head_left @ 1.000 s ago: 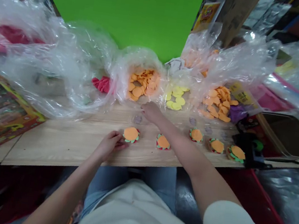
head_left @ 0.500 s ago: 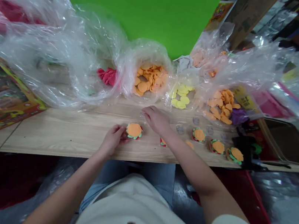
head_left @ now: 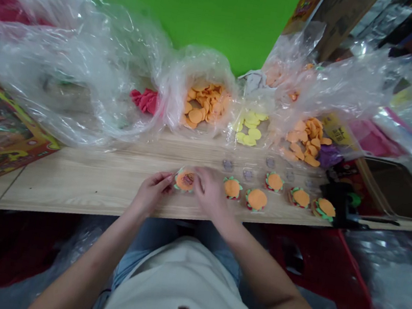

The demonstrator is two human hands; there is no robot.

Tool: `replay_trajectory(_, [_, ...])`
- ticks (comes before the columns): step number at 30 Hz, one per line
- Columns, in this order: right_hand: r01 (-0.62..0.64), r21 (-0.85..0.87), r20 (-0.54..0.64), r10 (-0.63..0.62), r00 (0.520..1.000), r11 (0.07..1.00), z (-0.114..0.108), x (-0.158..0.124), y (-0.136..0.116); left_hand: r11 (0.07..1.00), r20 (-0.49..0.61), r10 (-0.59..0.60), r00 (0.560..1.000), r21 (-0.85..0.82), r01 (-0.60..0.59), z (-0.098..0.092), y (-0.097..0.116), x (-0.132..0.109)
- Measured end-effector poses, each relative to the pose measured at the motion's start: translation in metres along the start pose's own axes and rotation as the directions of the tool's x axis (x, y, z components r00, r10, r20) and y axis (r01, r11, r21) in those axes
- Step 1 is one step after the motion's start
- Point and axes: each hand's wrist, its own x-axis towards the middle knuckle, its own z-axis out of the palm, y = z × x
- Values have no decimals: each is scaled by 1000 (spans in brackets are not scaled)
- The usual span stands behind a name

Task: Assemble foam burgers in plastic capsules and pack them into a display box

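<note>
A small toy burger with an orange top and green frill sits near the table's front edge, between my hands. My left hand is closed on its left side. From the right, the fingers of my right hand are pinched at the burger's top, where a small reddish-brown piece lies on the orange disc. To the right stand more toy burgers, among them one beside my right hand and another further right.
Clear plastic bags behind hold orange pieces, yellow discs and pink-red pieces. A printed box stands at the left. A dark tray lies at the right, beyond a black object. A green panel rises behind.
My right hand has come back toward me, from the table's middle to the burger by my left hand. A reddish-brown piece now shows on that burger's top.
</note>
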Motion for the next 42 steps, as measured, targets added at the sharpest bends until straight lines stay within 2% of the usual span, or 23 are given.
replay_trajectory(1, [-87, 6, 7, 86, 996, 996, -3, 14, 0, 1000, 15, 4, 1000, 20, -4, 0, 1, -3])
replay_trajectory(3, [-191, -2, 156, 189, 970, 982, -3, 37, 1, 996, 53, 12, 998, 89, -17, -1, 6, -11])
replay_trajectory(5, [-205, 14, 350, 188, 918, 979, 1, 48, 0, 982, 91, 11, 996, 187, -27, -4, 12, -19])
replay_trajectory(7, [-218, 60, 426, 173, 888, 974, 7, 46, -1, 965, 116, -22, 993, 262, -10, -6, 17, -27])
replay_trajectory(11, [-331, 196, 417, 227, 880, 923, 13, 22, -1, 954, 189, -162, 969, 280, 105, -9, 20, -42])
replay_trajectory(14, [-435, 271, 426, 298, 854, 859, 14, -3, 1, 942, 271, -219, 938, 308, 131, -10, 16, -54])
replay_trajectory(18, [-472, 367, 399, 322, 858, 802, 19, -41, -1, 923, 352, -313, 882, 334, 194, -17, 0, -69])
replay_trajectory(20, [-507, 420, 444, 317, 838, 753, 24, -58, -3, 911, 389, -379, 840, 316, 265, -19, -9, -74])
replay_trajectory(22, [-570, 467, 484, 344, 804, 676, 30, -70, -4, 895, 391, -413, 822, 341, 287, -18, -19, -77])
replay_trajectory(25, [-641, 514, 475, 432, 766, 570, 36, -78, -4, 871, 341, -393, 854, 435, 228, -10, -27, -78])
replay_trajectory(27, [-654, 523, 467, 457, 756, 546, 38, -78, -3, 861, 325, -353, 878, 480, 169, -4, -29, -78])
replay_trajectory(31, [-640, 495, 468, 440, 766, 587, 38, -77, -3, 820, 348, -234, 908, 573, -9, 0, -29, -73])
replay_trajectory(34, [-630, 459, 474, 427, 770, 626, 37, -77, -3, 792, 372, -210, 904, 607, -66, -2, -30, -70])
replay_trajectory(37, [-622, 431, 474, 422, 772, 654, 37, -77, -2, 814, 370, -230, 900, 581, -30, -4, -30, -70])
replay_trajectory(42, [-598, 418, 434, 429, 793, 683, 36, -76, 1, 870, 275, -369, 888, 440, 225, -12, -20, -83])
